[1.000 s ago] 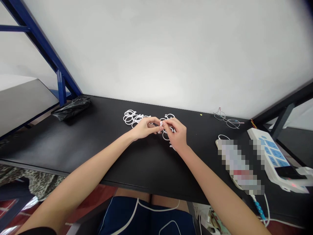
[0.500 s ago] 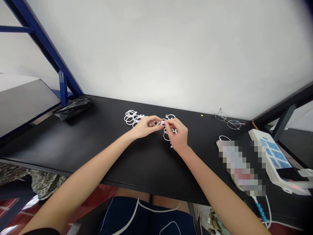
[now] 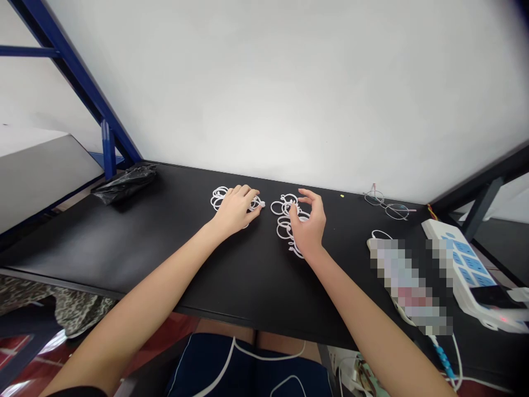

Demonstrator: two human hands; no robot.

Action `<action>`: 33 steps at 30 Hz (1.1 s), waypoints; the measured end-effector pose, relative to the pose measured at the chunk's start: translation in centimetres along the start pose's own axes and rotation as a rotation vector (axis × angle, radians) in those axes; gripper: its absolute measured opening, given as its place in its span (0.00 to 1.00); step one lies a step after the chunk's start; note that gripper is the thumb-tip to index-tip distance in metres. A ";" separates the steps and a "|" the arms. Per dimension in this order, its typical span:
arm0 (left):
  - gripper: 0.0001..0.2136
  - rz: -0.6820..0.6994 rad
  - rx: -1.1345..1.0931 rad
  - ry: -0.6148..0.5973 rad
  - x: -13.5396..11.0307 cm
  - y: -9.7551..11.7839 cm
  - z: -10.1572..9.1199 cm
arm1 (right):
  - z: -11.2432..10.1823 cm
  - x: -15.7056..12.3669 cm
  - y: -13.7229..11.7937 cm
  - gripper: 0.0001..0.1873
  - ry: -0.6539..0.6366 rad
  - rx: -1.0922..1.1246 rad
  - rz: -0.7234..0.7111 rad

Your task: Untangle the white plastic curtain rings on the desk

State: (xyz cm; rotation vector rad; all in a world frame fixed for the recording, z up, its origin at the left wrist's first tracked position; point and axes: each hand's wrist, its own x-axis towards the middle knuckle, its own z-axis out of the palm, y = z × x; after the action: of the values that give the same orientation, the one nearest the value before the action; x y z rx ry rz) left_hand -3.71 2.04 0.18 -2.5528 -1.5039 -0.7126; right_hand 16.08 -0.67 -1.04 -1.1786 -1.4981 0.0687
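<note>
Two groups of thin white plastic rings with small knobs lie on the black table. My left hand (image 3: 236, 209) rests palm down over the left group of rings (image 3: 218, 194), hiding much of it. Its fingers and thumb are apart, and part of a ring shows between them. Over the right group of rings (image 3: 283, 227) is my right hand (image 3: 309, 221), open, with thumb and fingers curved wide apart and nothing gripped. Rings show left of and beneath that hand; the palm covers some.
A crumpled black plastic bag (image 3: 124, 182) lies at the far left. Eyeglasses (image 3: 397, 211) are at the back right. A blurred phone-like object (image 3: 407, 286) and a white power strip (image 3: 454, 270) with blue sockets sit along the right. A white wall (image 3: 264, 99) rises behind the table.
My hands have moved apart from their meeting point over the middle. The left has gone left onto its ring group; the right has shifted slightly right and opened.
</note>
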 end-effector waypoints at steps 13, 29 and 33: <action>0.14 -0.101 0.183 -0.036 -0.3 -0.5 0.7 | 0.7 -0.7 1.3 0.02 -0.393 -0.204 0.051; 0.14 -0.130 0.203 0.017 -0.4 -0.5 0.8 | 0.6 -0.3 1.4 0.05 -0.351 -0.128 0.042; 0.15 -0.125 0.188 0.031 -0.3 -0.4 0.6 | 0.6 -0.3 1.2 0.07 -0.283 -0.100 -0.008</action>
State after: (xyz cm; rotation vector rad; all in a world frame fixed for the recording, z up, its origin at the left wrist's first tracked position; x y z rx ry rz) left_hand -3.96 2.13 -0.55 -2.3180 -1.6477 -0.5902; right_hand 16.29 0.01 -2.19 -1.2831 -1.7712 0.1623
